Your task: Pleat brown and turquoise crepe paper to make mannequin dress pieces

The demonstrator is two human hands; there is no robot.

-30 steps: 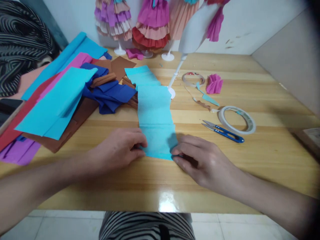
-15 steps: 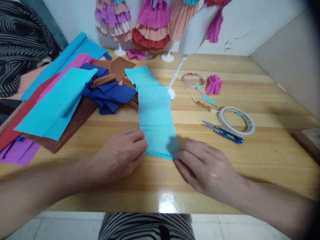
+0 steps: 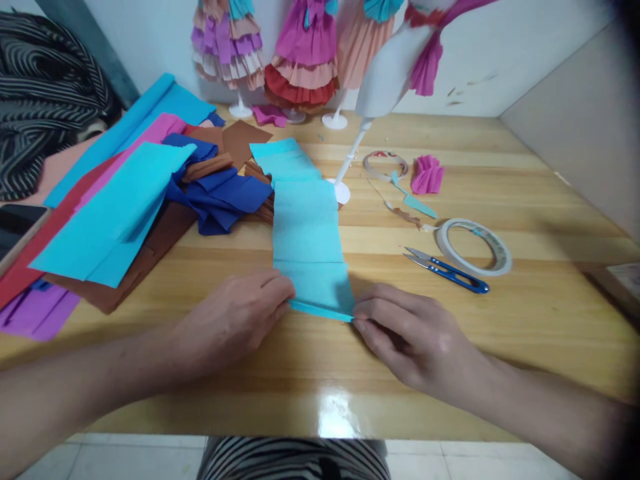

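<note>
A long strip of turquoise crepe paper lies on the wooden table, creased crosswise, its far end bent to the left. Along its near edge runs a narrow folded band. My left hand pinches the left corner of that band, fingers closed. At the right corner, my right hand pinches the band between thumb and fingers. Blue thread snips lie to the right of the strip, beside a roll of white tape.
Stacked coloured paper and crumpled dark blue paper lie at the left. A white dress form stands behind the strip, near several paper dresses. A gathered pink piece and a second tape roll sit at the right.
The folded band at the near edge shows wider and slightly lifted. My right hand has shifted a little to the right, its fingers more curled. The whole view has tilted slightly upward.
</note>
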